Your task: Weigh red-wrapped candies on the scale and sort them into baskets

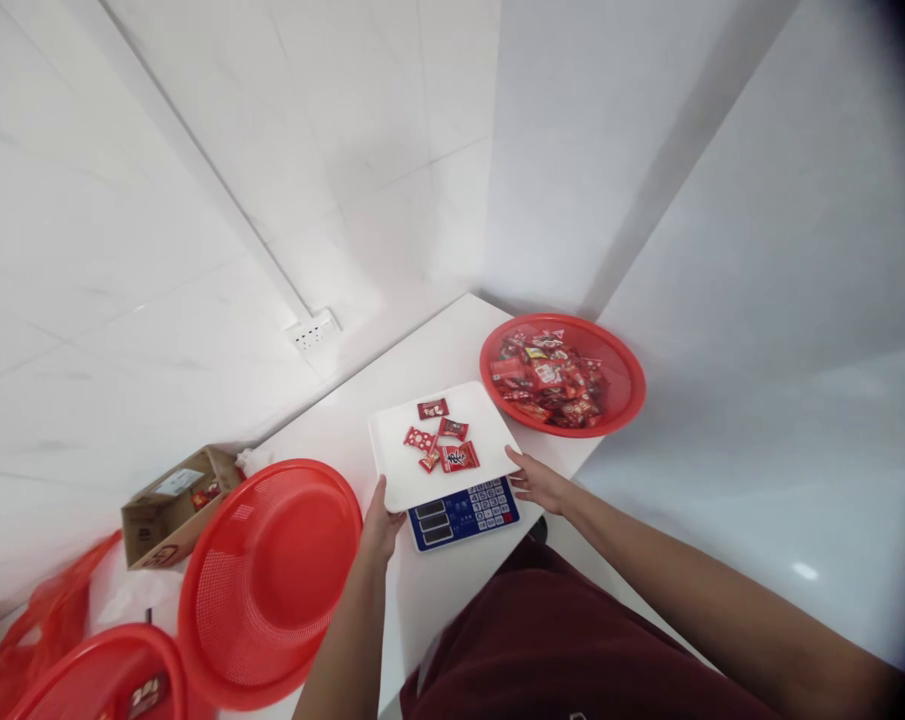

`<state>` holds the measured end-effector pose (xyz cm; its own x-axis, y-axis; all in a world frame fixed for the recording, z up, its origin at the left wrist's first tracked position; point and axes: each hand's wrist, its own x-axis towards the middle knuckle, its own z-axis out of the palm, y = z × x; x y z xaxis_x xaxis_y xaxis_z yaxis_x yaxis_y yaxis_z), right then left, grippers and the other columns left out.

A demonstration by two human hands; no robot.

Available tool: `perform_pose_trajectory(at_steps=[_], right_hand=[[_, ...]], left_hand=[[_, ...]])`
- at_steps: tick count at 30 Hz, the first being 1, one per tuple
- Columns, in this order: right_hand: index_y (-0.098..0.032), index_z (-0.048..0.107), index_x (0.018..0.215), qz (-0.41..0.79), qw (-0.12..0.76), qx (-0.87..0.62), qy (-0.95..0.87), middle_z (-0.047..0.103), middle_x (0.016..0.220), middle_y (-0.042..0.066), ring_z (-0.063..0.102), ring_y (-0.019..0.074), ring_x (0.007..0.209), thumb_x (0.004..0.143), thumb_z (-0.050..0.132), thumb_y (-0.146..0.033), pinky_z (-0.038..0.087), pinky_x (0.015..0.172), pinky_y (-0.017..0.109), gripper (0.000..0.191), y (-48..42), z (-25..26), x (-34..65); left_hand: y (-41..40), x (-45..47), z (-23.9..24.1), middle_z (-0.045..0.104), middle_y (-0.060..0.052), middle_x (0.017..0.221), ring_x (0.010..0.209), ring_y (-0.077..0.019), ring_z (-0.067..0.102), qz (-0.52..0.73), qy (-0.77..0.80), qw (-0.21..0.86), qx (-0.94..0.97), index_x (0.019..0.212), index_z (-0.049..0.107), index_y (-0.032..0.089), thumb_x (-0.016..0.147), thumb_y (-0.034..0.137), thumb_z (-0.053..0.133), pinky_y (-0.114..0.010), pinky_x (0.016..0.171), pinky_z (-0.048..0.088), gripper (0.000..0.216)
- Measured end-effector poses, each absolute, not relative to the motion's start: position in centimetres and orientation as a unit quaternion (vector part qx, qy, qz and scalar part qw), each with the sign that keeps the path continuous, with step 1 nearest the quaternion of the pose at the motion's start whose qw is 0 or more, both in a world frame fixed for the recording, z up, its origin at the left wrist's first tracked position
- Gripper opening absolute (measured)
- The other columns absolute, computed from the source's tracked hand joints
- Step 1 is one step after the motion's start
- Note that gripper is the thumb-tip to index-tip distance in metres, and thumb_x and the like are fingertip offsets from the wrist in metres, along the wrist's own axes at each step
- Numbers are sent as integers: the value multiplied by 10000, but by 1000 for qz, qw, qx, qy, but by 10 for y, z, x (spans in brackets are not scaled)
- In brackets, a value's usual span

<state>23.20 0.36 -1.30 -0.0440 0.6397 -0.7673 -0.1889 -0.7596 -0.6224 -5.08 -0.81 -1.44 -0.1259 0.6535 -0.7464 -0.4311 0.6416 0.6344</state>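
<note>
A white tray (399, 428) carries several small red candy packets (459, 456), which lie loose near its middle. My left hand (379, 525) grips the tray's near left corner, thumb on top and fingers underneath. On the near right corner, my right hand (536, 481) holds the edge with its thumb above and fingers below. Under the tray's front edge shows the blue keypad panel of a weighing scale (465, 513), with dark display windows and number keys. Whether the tray rests on the scale or is raised off it, I cannot tell.
At the right back, a red basket (623, 400) holds many wrapped candies. A red basket (272, 580) with bare insides stands left, beside an opened cardboard box (152, 530). Another red basket (99, 660) and a red plastic bag (47, 620) are lower left. A wall socket (312, 332) sits behind the white table (437, 345).
</note>
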Motion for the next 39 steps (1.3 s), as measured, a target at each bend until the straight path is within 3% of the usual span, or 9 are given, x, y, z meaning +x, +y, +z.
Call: perform_pose_trajectory(at_steps=[8, 14, 28, 35, 39], right_hand=[[-254, 467, 1010, 708, 322, -606, -168, 607, 1012, 52, 552, 188, 928, 736, 513, -568, 399, 817, 329, 419, 23, -10, 230], [-250, 450, 1053, 705, 327, -608, -164, 605, 1036, 67, 561, 205, 950, 726, 551, -530, 419, 825, 346, 443, 39, -11, 228], [-200, 526, 878, 716, 368, -561, -192, 648, 1000, 66, 579, 196, 973, 727, 521, -254, 412, 882, 341, 160, 74, -20, 214], [-215, 531, 873, 699, 415, -542, -212, 652, 1024, 35, 556, 206, 1041, 669, 514, -165, 395, 933, 364, 210, 79, -22, 210], [-229, 510, 966, 694, 432, -532, -218, 641, 1066, 25, 538, 202, 1083, 679, 504, -161, 356, 989, 381, 295, 80, -23, 210]], left_hand=[[26, -46, -14, 621, -81, 1103, 813, -152, 619, 422, 634, 642, 87, 1060, 579, 177, 775, 466, 538, -222, 669, 484, 407], [42, -47, -12, 619, -78, 1110, 899, -180, 611, 428, 638, 635, 83, 1075, 572, 182, 777, 453, 539, -242, 721, 491, 404], [90, -52, -15, 577, -100, 1188, 1071, -228, 550, 453, 634, 620, 93, 1096, 544, 163, 752, 461, 557, -270, 837, 482, 455], [107, -46, -10, 593, -102, 1159, 1065, -200, 556, 465, 625, 617, 115, 1093, 532, 174, 788, 441, 516, -271, 881, 460, 406], [107, -45, -12, 591, -99, 1158, 1065, -192, 555, 463, 620, 621, 124, 1075, 539, 182, 791, 434, 517, -274, 906, 443, 381]])
